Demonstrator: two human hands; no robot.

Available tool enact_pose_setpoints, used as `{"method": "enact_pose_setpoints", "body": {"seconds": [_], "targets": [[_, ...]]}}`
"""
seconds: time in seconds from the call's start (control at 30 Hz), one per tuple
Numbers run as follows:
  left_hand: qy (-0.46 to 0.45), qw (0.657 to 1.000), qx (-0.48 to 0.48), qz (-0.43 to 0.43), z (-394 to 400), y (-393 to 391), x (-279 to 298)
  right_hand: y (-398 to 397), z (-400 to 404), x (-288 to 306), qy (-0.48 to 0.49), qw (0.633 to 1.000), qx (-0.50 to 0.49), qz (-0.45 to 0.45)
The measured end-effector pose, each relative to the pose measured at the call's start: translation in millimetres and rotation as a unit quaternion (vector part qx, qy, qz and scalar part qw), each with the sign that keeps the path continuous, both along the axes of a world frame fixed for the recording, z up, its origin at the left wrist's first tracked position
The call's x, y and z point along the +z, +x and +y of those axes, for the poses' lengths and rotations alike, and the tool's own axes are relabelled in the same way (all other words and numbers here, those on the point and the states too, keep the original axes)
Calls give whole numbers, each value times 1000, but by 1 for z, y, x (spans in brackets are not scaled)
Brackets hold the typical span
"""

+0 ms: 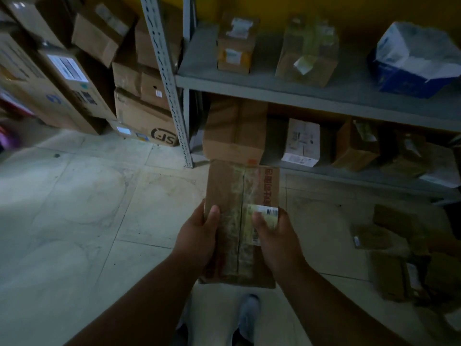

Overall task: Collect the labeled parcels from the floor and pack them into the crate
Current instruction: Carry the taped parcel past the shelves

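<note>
I hold a flat brown cardboard parcel [234,191] with both hands, out in front of me above the tiled floor. Clear tape runs down its middle and a white barcode label sits near its right edge. My left hand [199,236] grips its left edge, thumb on top. My right hand [274,236] grips the right edge, thumb pressed on the label. More brown parcels [396,260] lie in a heap on the floor at the right. No crate is visible.
A grey metal shelf unit [299,88] stands ahead with boxes on two levels. Stacked cardboard boxes [139,106] fill the back left corner. My shoe [249,313] shows below the parcel. Pale floor tiles [74,208] spread to the left.
</note>
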State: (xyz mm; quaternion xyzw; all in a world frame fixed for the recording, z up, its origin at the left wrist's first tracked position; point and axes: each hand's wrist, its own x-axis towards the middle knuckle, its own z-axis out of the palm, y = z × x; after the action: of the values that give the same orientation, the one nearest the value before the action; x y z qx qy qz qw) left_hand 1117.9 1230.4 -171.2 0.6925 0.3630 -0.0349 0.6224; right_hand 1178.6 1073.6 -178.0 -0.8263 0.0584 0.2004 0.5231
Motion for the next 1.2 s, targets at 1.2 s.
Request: {"method": "enact_pose_setpoints", "body": {"seconds": [1.2], "targets": [[190, 882, -313, 296, 47, 83, -572, 64, 72, -603, -202, 964, 61, 159]]}}
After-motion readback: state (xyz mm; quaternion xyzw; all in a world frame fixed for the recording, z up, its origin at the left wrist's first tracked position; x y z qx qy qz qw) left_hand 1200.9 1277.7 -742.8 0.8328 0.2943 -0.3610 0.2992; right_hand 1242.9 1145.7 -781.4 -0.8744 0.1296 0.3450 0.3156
